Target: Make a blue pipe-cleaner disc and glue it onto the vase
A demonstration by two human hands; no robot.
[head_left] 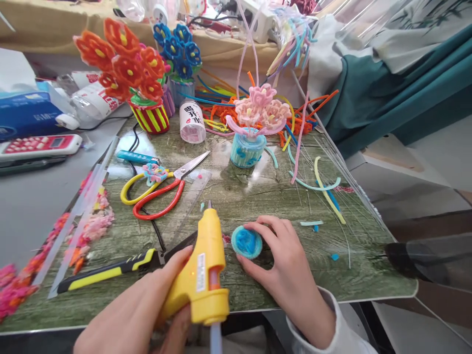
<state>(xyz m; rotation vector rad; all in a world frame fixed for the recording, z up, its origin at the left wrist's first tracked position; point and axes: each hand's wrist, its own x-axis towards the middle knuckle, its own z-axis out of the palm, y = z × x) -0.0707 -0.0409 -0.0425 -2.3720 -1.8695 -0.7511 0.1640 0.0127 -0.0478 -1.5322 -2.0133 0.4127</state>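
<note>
My left hand (pixel 147 300) is wrapped round the handle of a yellow hot glue gun (pixel 208 260), its nozzle pointing away from me and a glue stick (pixel 216 339) sticking out of its back. My right hand (pixel 283 265) holds a small round blue pot (pixel 247 242) covered in pipe cleaner, with thumb and fingers on its rim. Darker blue fuzzy stuff fills the pot. The nozzle is apart from the pot, up and to its left. Pliers (pixel 110 270) with black and yellow handles lie partly hidden behind the glue gun.
Scissors (pixel 158 196) and a clear set square (pixel 191 201) lie left of centre. Pipe cleaner flowers stand in pots: orange (pixel 127 71), blue (pixel 179 49) and pink (pixel 261 110). A plastic bottle piece (pixel 192 122), loose pipe cleaners (pixel 324 189) and thin wires (pixel 346 196) lie around.
</note>
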